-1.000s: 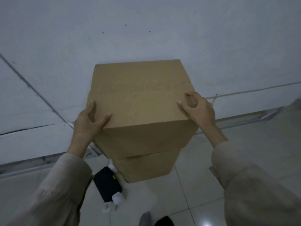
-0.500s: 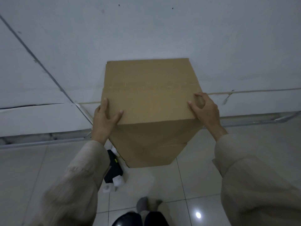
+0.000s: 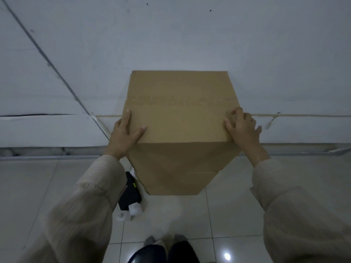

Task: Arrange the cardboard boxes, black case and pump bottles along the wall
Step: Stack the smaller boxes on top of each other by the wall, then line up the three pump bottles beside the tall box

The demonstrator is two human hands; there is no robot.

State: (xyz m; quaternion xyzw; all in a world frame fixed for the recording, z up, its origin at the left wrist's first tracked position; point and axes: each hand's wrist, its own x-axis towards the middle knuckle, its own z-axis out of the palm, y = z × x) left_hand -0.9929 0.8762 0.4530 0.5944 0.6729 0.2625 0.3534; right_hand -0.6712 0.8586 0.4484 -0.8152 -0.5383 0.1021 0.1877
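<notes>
Box [image 3: 179, 118]: sitting atop another, being squared against the wall [image 3: 171, 35].
Left hand [image 3: 124, 135]: fingers straight, steadying the corner.
Right hand [image 3: 242, 130]: fingers curled over the edge, nudging.

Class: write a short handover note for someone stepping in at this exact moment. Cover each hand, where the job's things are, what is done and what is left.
Left hand: flat on the top box's near left corner, fingers straight.
Right hand: fingers curled over its near right corner.
Top box sits on a lower box, both close to the wall.
Black case lies on the floor left of the stack, with white pump bottles at its near end.
Done: boxes stacked by the wall.
Left: release the box; line up the case and bottles along the wall.
</notes>
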